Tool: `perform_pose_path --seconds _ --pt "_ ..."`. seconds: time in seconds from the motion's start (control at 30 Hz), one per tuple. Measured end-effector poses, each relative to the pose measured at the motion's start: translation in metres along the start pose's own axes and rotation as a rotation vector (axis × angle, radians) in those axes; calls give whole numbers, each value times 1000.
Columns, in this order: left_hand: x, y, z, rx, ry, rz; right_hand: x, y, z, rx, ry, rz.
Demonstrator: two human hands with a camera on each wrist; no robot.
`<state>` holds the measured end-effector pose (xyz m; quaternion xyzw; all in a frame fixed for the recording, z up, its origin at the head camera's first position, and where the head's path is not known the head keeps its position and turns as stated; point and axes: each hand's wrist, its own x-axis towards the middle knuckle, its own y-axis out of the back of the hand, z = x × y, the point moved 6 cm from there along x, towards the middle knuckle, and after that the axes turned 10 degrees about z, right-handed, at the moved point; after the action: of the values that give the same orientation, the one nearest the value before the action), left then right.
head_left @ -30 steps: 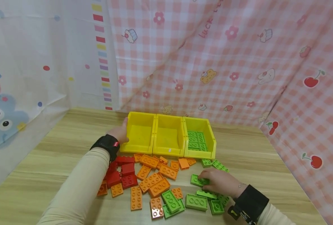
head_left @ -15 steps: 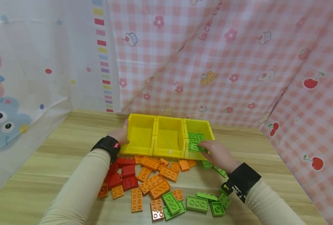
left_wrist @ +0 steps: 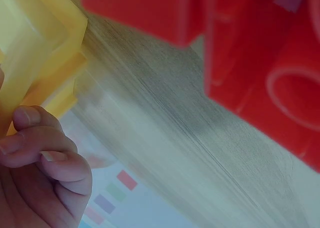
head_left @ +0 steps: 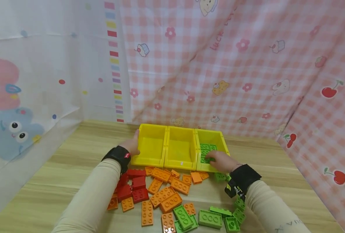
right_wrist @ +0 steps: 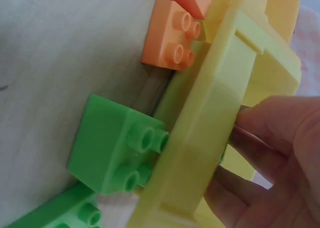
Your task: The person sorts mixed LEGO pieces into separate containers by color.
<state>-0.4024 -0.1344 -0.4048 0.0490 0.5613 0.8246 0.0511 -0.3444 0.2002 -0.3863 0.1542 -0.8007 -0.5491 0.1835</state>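
Note:
Three joined yellow bins (head_left: 180,165) stand on the table. My left hand (head_left: 131,146) holds the outer side of the left bin, its fingers (left_wrist: 52,143) curled at the yellow edge in the left wrist view. My right hand (head_left: 222,161) reaches over the front lip of the right bin and pinches a green toy brick (head_left: 208,159) among other green bricks (head_left: 205,146) lying there. In the right wrist view the bin wall and fingers hide most of that brick; only a green sliver shows.
Red bricks (head_left: 139,183) lie beside my left forearm. Several orange bricks (head_left: 171,202) spread before the bins. Loose green bricks (head_left: 209,218) lie at the front right, and a green brick (right_wrist: 117,145) stands close to the right bin's front. A checked curtain (head_left: 207,71) hangs behind.
My right hand has carried a green brick from the table up into the right bin and shifted slightly within it. My left hand stays on the left bin. The head view has tilted slightly.

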Motion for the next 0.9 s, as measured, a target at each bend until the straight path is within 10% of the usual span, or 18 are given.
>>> perform_pose_path --seconds 0.6,0.9 --pt "-5 0 2 21 26 -55 -58 13 -34 66 122 64" --pt "0 3 4 20 -5 -35 -112 3 -56 252 85 -278"
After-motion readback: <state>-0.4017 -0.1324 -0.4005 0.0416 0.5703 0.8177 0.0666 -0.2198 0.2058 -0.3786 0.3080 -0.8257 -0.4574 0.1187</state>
